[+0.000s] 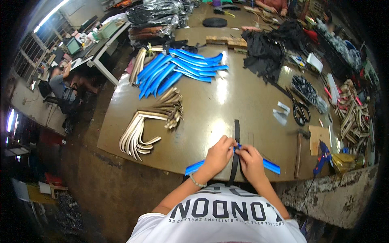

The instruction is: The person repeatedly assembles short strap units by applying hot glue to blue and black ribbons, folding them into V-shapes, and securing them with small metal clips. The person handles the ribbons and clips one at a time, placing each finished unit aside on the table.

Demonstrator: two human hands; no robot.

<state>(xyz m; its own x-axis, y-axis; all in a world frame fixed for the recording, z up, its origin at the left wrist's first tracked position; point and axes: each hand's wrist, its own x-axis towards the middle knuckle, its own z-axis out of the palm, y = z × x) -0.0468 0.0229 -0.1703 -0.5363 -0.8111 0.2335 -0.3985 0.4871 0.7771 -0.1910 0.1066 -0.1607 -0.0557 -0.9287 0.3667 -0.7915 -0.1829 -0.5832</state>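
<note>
Lower centre of frame: left hand [219, 156] pinches the blue strap [270, 165] and the black strap [236, 150] where they cross at the near worktop [227, 101] edge, grip closed on both. Right hand [251, 162] just beside it, fingers also closed on the crossing. Hammer [299, 152] and blue glue gun [323, 156] lie farther right.

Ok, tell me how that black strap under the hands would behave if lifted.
The black strap is long, thin and flat, so it probably droops. It looks light. Both the left hand and right hand pinch it, suggesting it shifts easily.
</note>
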